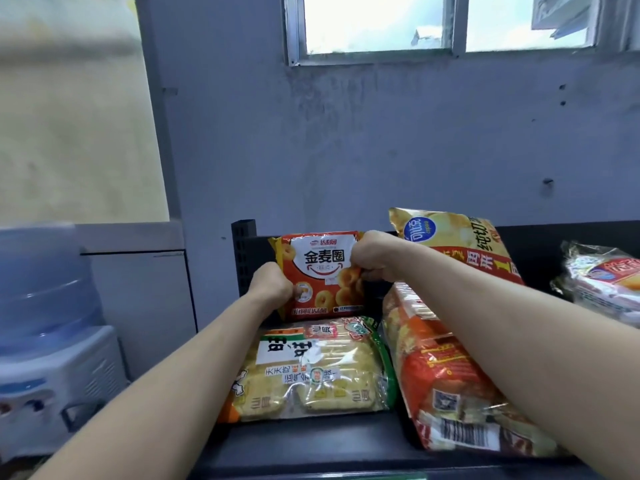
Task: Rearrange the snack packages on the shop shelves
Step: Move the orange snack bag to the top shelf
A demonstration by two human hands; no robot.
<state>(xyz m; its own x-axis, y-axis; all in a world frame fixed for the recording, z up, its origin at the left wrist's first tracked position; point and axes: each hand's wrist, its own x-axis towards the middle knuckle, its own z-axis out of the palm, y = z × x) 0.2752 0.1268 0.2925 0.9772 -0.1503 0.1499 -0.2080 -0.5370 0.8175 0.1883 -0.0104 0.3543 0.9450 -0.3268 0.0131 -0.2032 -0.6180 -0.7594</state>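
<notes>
Two hands, five packages, one shelf top:

- water dispenser (52,348): far left, beside the shelf.
- left hand (272,284): closed on the lower left edge of the orange ring-snack bag (320,275).
- orange ring-snack bag: upright at the back of the black shelf (311,441); probably light, air-filled, crushable; best held by its side seams.
- right hand (372,254): clenched on its upper right edge.
- rice-cracker pack (311,368): flat, in front.
- red cracker pack (450,386), yellow chip bag (460,244), clear-wrapped pack (602,282): to the right.
- grey wall (381,143), window (440,24) above.

Glossy plastic snack packages (323,275) (matt shelf (311,445))
</notes>
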